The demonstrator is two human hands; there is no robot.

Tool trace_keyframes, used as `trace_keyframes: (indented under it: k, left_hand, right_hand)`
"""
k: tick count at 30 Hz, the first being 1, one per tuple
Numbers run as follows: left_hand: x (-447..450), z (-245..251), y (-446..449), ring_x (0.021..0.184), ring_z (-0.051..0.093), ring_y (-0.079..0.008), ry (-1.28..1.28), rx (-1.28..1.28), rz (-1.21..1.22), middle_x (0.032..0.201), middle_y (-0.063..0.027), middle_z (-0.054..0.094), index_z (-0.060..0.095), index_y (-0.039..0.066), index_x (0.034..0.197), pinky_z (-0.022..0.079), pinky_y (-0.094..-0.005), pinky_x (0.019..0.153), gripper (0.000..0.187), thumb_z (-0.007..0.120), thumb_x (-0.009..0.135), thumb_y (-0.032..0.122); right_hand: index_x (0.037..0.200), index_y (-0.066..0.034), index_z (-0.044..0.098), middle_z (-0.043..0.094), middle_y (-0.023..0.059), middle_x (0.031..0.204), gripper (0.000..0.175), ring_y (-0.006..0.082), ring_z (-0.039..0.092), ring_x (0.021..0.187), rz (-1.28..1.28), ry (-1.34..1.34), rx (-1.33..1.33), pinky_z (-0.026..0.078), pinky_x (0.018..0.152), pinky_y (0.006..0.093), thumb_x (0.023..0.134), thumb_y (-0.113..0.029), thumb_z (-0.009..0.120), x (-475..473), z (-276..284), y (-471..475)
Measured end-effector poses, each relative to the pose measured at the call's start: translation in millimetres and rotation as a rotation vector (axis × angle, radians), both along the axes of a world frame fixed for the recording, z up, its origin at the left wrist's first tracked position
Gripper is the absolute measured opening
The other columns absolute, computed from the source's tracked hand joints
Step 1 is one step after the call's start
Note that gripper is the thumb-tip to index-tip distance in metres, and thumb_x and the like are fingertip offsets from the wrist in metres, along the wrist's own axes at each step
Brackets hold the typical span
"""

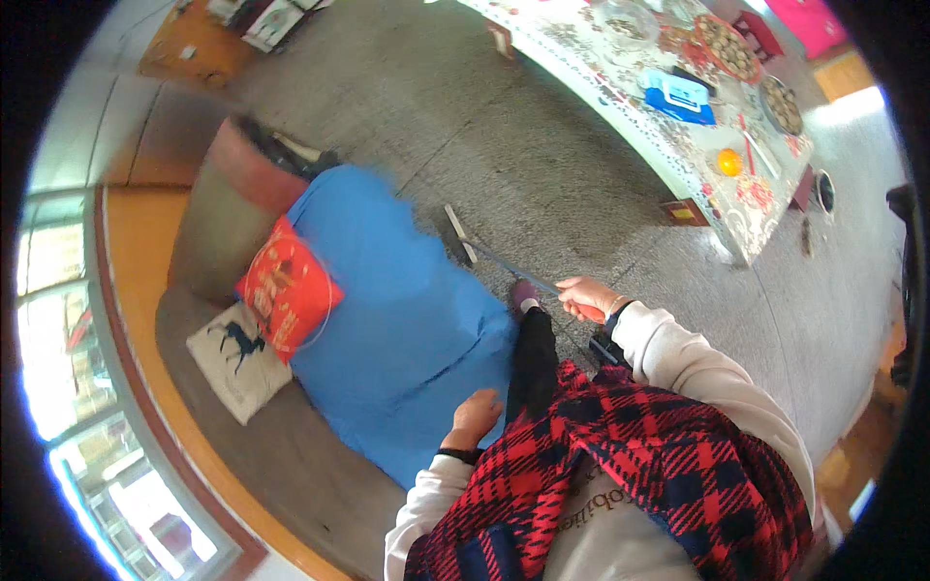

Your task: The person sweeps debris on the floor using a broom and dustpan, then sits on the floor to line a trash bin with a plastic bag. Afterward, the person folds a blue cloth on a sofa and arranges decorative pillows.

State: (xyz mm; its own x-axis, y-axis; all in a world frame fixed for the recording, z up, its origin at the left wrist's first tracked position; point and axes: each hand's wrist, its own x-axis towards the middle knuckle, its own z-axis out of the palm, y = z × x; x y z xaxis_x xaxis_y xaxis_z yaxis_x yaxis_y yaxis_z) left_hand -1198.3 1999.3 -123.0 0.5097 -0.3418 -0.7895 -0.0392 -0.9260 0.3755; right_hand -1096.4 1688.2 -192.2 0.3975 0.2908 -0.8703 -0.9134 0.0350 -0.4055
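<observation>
My right hand [587, 298] grips the handle of a long-handled floor tool [508, 267], seemingly a mop or squeegee. Its narrow pale head [461, 234] rests on the grey floor [414, 94], close to the edge of a blue cover [385, 290] spread over the sofa. A red end of the handle shows below my fingers. My left hand [478, 412] hangs above the blue cover near my thigh, its fingers curled and nothing visible in it. My foot in a purple shoe [522, 294] stands just beside the handle.
A red bag [290, 287] and a cream cushion with a dark horse [240, 362] lie on the brown sofa [312, 465]. At upper right, a cloth-covered table [697, 160] bears a wipes pack [680, 98], an orange [729, 162] and containers. Windows [65, 327] line the left.
</observation>
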Motion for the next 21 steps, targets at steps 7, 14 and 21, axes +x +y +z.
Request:
trace_keyframes:
  k: [7,14,21]
  left_hand:
    - [53,-29,40,0.096,0.054,-0.0337,0.117,-0.037,-0.124,0.103,-0.0166,0.056,0.055,0.007,0.104,0.043,-0.0445,0.080,0.035,0.047,0.079,0.031]
    - [115,-31,15,0.095,0.054,-0.0335,0.078,-0.076,-0.321,0.101,-0.0167,0.057,0.056,0.007,0.101,0.044,-0.0431,0.079,0.032,0.046,0.080,0.030]
    - [141,-32,10,0.090,0.055,-0.0355,0.067,-0.076,-0.409,0.097,-0.0184,0.058,0.055,0.007,0.099,0.045,-0.0450,0.075,0.030,0.048,0.080,0.029]
  right_hand:
    - [0.094,-0.0076,0.047,0.042,-0.0004,0.056,0.013,0.0082,0.039,0.040,-0.630,-0.011,-0.047,0.027,0.034,0.0238,0.081,-0.010,0.050,-64,39,-87]
    - [0.127,-0.0064,0.032,0.043,-0.0005,0.060,0.048,0.0055,0.039,0.043,-1.040,0.147,-0.225,0.032,0.035,0.0201,0.082,-0.008,0.048,-108,91,-110]
    - [0.124,-0.0052,0.035,0.044,0.0000,0.058,0.044,0.0081,0.039,0.043,-0.821,-0.187,0.162,0.031,0.037,0.0215,0.082,-0.006,0.048,-13,25,-87]
